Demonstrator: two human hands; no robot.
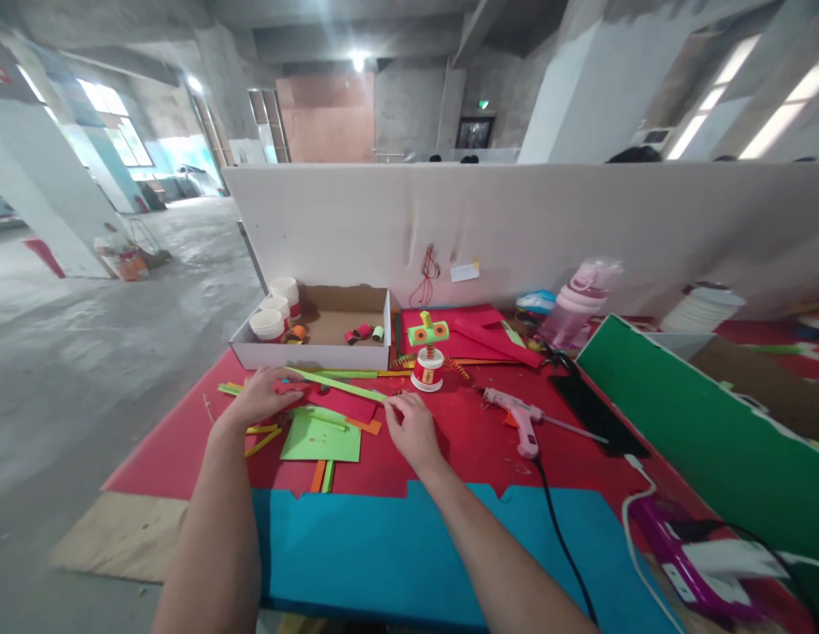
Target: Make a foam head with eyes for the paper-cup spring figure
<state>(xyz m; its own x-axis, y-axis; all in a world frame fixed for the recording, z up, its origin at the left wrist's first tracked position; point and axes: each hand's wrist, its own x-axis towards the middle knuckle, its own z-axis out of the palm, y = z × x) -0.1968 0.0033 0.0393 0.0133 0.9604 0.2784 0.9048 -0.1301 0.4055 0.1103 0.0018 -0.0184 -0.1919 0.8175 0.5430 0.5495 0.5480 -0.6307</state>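
A long light-green paper strip (336, 384) stretches between my two hands above the red table. My left hand (262, 396) pinches its left end near the cardboard box, and my right hand (410, 428) has its fingers closed on the right end. Below the strip lie a red paper piece (343, 402) and a light-green sheet (322, 438). Just beyond my right hand, a small paper robot figure (429, 357) stands upright, with a green head, round orange eyes and a red and white body.
A box (310, 356) with white cups stands at the back left. To the right lie a pink glue gun (520, 417), a black phone-like slab (591, 414) and a purple power strip (690, 555). Blue sheet (357, 546) covers the front edge; a green board (700, 423) leans right.
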